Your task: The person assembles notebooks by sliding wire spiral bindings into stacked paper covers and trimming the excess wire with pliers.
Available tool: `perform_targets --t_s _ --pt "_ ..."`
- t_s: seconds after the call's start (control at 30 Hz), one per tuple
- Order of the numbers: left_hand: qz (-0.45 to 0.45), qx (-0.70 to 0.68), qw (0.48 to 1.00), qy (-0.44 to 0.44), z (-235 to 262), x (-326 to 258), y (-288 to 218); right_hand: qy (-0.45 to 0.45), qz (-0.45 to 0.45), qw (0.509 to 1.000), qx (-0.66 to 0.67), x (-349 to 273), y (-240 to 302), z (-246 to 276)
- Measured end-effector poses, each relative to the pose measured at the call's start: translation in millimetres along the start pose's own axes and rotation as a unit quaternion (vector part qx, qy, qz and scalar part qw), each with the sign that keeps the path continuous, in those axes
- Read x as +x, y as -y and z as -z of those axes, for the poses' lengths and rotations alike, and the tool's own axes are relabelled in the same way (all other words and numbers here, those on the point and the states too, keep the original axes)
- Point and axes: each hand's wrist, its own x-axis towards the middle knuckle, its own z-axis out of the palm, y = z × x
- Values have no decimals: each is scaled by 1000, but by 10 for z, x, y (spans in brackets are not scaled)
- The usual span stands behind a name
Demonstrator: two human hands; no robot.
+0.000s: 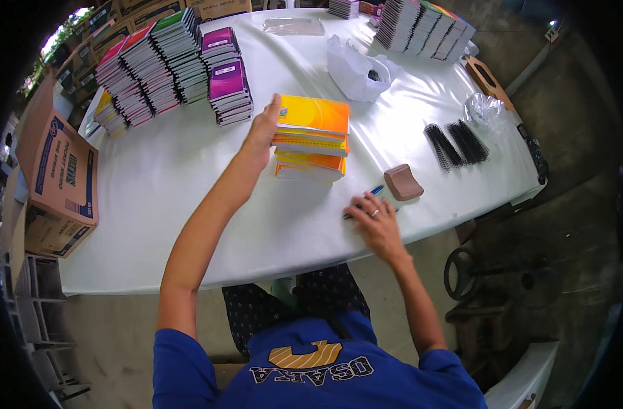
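Observation:
A stack of small yellow-orange memo notebooks [313, 116] stands near the middle of the white table, its layers slightly offset. My left hand [262, 129] is closed against the stack's left side, its fingers partly hidden behind the notebooks. Lower and to the right, my right hand [376, 223], with a ring on one finger, is down at the tabletop. Its bent fingers are over a slim blue pen [377, 190], whose middle they cover. Just right of that hand lies a brown curved block [403, 183], apart from the fingers.
Tall notebook stacks [168, 65] and purple notebooks [230, 85] stand at back left, more stacks [424, 31] at back right. A white plastic bag [358, 70], black spiral coils [456, 144] and clear plastic [487, 109] lie rightward. An open carton [66, 177] is at left.

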Motion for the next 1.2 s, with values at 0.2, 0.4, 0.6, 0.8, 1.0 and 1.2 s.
perform_targets --t_s 0.2,0.4,0.6,0.8,1.0,1.2 --pt "96 -64 992 -56 301 102 -13 -145 -141 913 355 645 -439 18" --pt "139 -115 983 -40 -131 -129 -151 -3 -287 655 700 1513 -585 -104" --pt "57 -25 998 -30 -282 -262 -62 32 -302 647 699 1599 -181 183" --pt "42 7 999 0 -235 -210 -42 64 -291 676 674 1541 -466 10" --pt "-10 87 993 -81 -155 -335 -103 -43 -304 858 413 1823 -469 380" --pt "-109 208 959 -158 -20 -777 -256 -169 -248 831 469 1795 -516 705"
